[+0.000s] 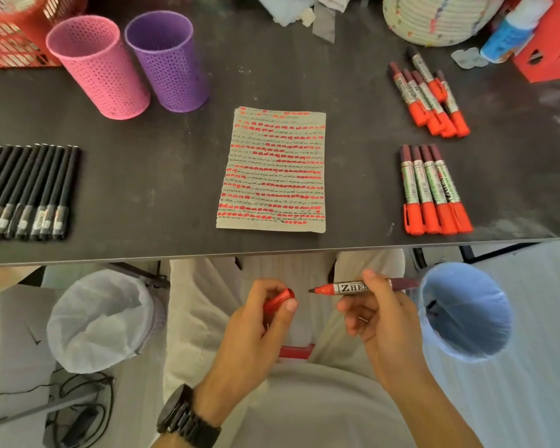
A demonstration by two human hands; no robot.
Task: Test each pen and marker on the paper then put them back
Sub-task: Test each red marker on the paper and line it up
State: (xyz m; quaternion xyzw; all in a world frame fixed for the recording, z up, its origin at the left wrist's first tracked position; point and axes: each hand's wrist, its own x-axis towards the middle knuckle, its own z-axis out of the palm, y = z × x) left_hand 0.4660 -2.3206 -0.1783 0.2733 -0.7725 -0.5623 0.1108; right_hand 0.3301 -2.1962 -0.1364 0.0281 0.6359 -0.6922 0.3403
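Observation:
Below the table's front edge, over my lap, my right hand (pixel 377 313) holds an uncapped red marker (pixel 346 288) level, its tip pointing left. My left hand (pixel 259 321) grips the marker's red cap (pixel 277 302), a short gap from the tip. On the dark table (pixel 149 176) lies the paper (pixel 274 171), filled with rows of red marks and black scribbles. Capped red markers lie in two groups at the right, one near the front edge (pixel 434 192) and one further back (pixel 429 95). A row of black pens (pixel 26 192) lies at the left.
A pink mesh cup (pixel 97 66) and a purple mesh cup (pixel 168 61) stand at the back left beside a red basket (pixel 10 33). A woven basket (pixel 434 17), a glue bottle (pixel 511 30) and a red box (pixel 550 50) stand at the back right. Two lined bins (pixel 104 321) (pixel 466 312) flank my legs.

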